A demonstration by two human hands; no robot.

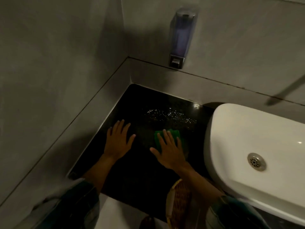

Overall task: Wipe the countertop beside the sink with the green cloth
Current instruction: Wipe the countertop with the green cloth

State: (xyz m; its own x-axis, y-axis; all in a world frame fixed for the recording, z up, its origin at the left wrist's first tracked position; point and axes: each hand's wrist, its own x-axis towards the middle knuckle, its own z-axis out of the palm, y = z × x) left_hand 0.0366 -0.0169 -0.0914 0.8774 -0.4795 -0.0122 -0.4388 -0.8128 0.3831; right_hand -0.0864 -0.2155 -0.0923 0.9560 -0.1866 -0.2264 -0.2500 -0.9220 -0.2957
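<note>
Dim light; view from above. Right hand (170, 151) lies flat, fingers spread, palm pressing the folded green cloth (166, 135) onto the dark polished stone table (137, 176); no pinch, the grip is an open press. Cloth sits mid-table, nearer the white ceramic sink (250, 139) than the grey wall (49, 80), apart from both. Left hand (118, 141) also flat and spread on the bare stone, holding nothing; judged a brace. Beyond the cloth, toward the back corner, a patch of glinting droplets (171, 115) lies on the surface: not yet wiped. Near strip of the table shows no droplets, though in this light I cannot tell if it is dry. Woven wicker basket (179, 202) at the front edge, under the right forearm. Wall-mounted clear soap dispenser (179, 37) above. Judgement: wiping under way; far wet area and sink-side margin remain.
</note>
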